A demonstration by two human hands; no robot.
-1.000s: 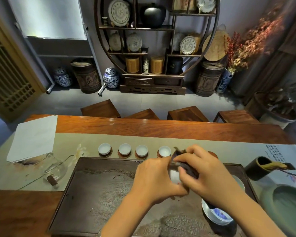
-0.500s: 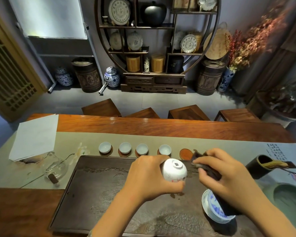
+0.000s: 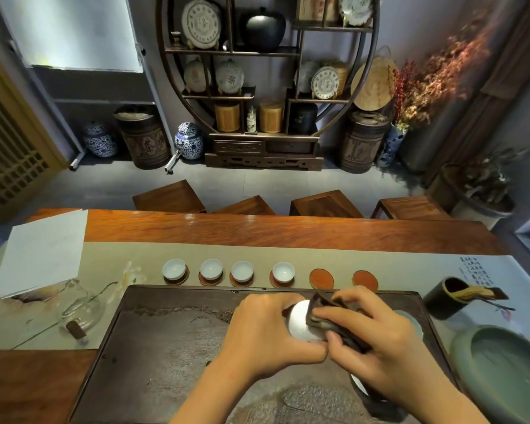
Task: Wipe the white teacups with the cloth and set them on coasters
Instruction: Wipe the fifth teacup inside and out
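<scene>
White paper sheet: far left corner of the table runner, lying flat.
Glass pitcher: left end of the runner, just beside the left edge of the dark tea tray.
Four white teacups: in a row along the tray's far edge, each upright on its own coaster.
Two bare coasters: right of that row, on the same line.
Left hand: above the tray's middle, fingers curled round a white teacup, which is held on its side off the tray.
Right hand: fingers clamped on a dark cloth, pressing it against the right side of the held cup.
Dark holder: on the runner past the tray's far right corner, utensils inside.
Green basin: right end of the table, just beside the tray's right edge.
</scene>
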